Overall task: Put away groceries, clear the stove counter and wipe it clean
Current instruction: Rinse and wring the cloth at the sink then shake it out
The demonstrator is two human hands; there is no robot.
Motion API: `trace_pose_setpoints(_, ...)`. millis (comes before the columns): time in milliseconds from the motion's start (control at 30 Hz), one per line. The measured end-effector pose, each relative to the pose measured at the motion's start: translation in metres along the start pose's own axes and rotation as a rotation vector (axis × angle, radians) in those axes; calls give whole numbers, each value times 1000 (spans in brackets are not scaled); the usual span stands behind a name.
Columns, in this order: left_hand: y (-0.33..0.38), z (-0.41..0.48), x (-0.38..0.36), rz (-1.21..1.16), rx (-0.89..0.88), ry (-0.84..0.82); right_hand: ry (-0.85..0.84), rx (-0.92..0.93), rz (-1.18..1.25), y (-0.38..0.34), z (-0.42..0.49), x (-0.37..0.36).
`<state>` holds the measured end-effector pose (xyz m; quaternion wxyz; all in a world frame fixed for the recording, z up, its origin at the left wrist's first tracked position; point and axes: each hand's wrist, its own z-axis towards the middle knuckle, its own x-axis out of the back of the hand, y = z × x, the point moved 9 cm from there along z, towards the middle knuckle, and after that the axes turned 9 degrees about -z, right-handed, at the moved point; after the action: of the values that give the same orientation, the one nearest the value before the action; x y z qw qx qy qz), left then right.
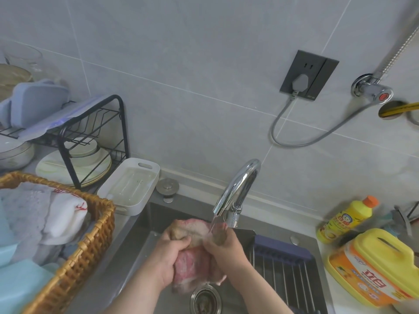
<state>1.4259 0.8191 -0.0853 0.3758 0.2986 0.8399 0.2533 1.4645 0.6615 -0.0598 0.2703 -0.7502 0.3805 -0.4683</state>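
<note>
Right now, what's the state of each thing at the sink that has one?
Bunched pink cloth, gripped by both hands under the stream.
Left hand, grips the cloth.
Right hand, grips the cloth.
Curved chrome faucet, running.
Grey plug, seated in the dark wall socket.
Round steel sink drain, open, strainer in it.
Yellow bottle with orange cap, capped.
</note>
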Motion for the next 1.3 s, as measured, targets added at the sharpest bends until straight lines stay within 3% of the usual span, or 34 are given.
trace_pose_setpoints(133, 31, -3, 6, 410, -380, 182, 189, 72, -20, 1, -1, 10)
trace_pose_setpoints(200, 35, -9, 2, 495, -433, 228, 290, 42, 49, 2, -6, 17)
trace_pose_setpoints(300, 32, -5, 2, 507, -381, 278, 377, -59, 225, 7, -14, 25)
trace_pose_setpoints(467, 13, 1, -10, 179, -153, -1, 195, -208, 685, 28, -5, 21)
trace_pose_setpoints(600, 8, -7, -15, 74, -49, -7, 113, -273, 897, 40, -4, 21)
trace_pose_setpoints(700, 10, -15, -25, 209, -99, 69, 96, -313, 859, 44, -10, 14)
trace_pose_setpoints(867, 13, -13, -33, 383, -237, 44, 265, -220, 643, 56, -21, 44)
trace_pose_setpoints(933, 8, -7, -30, 447, -207, -5, 336, -152, 443, 53, -26, 59)
trace_pose_setpoints(1000, -6, -2, -26, 366, -80, -97, 386, -71, 281, 40, -31, 68)
trace_pose_setpoints(1100, -21, -6, -24, 281, 41, -223, 398, -1, 217, 18, -33, 77)
trace_pose_setpoints(1300, 53, -28, -36, 756, -537, -119, 395, 77, 70, -4, -26, 78)
